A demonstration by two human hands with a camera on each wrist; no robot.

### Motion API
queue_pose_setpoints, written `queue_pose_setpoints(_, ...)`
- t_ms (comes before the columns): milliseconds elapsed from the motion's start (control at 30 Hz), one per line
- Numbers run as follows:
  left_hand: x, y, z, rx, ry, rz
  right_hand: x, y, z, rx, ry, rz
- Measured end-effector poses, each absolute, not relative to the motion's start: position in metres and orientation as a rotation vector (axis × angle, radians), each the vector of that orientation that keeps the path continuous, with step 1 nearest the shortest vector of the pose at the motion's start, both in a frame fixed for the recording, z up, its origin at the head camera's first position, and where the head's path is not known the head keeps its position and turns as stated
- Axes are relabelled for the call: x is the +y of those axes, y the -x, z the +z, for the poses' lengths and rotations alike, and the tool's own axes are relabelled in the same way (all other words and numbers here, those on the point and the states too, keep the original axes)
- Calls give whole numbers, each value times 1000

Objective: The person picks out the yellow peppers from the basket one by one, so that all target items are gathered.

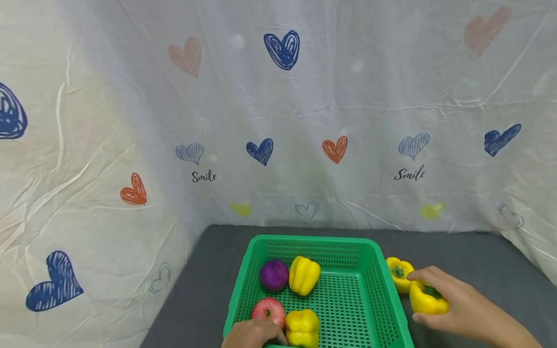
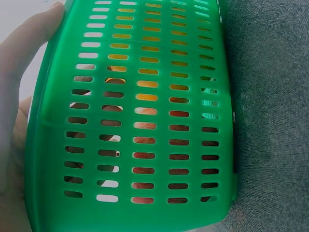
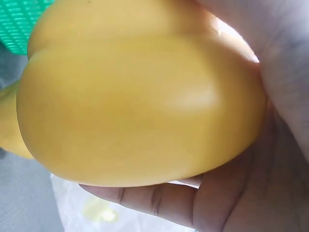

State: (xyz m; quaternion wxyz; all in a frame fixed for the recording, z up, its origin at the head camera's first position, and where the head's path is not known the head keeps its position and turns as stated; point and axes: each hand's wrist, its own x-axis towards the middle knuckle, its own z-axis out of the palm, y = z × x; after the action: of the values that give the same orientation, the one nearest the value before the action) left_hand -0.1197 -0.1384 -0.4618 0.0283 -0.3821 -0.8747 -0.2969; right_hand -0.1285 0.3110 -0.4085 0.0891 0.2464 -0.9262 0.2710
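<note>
A yellow bell pepper [image 1: 428,300] is gripped by my right hand [image 1: 461,304], just right of the green basket [image 1: 385,290]. It fills most of the right wrist view, the fingers [image 3: 145,200] curving along one side of it. Another yellow bell pepper [image 1: 399,274] lies beside the basket, close to the held one. At the basket's near edge my left hand [image 1: 254,334] holds the rim; the left wrist view has its thumb [image 2: 36,31] along the rim and the slotted wall [image 2: 130,212] in front. An apple [image 1: 268,310] sits inside, right by the left hand.
Also in the basket are a purple round vegetable [image 1: 274,275] and two more yellow bell peppers, one farther back [image 1: 304,275] and one near the front [image 1: 302,327]. A dark grey tabletop [image 1: 196,290] lies beneath. Behind hangs a white sheet [image 1: 370,72] with printed hearts.
</note>
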Motion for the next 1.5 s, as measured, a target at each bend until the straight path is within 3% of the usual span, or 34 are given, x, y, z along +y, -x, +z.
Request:
queue_pose_setpoints(233, -137, 119, -458, -2685, 1182, -930, 317, 139, -418, -2630, -774, 743)
queue_pose_setpoints(533, -138, 121, -461, -2614, 1194, -911, 324, 147, -419, -2755, -609, 677)
queue_pose_setpoints(1500, -137, 118, -462, -2641, 1178, -910, 351, 175, -435, -2990, -422, 722)
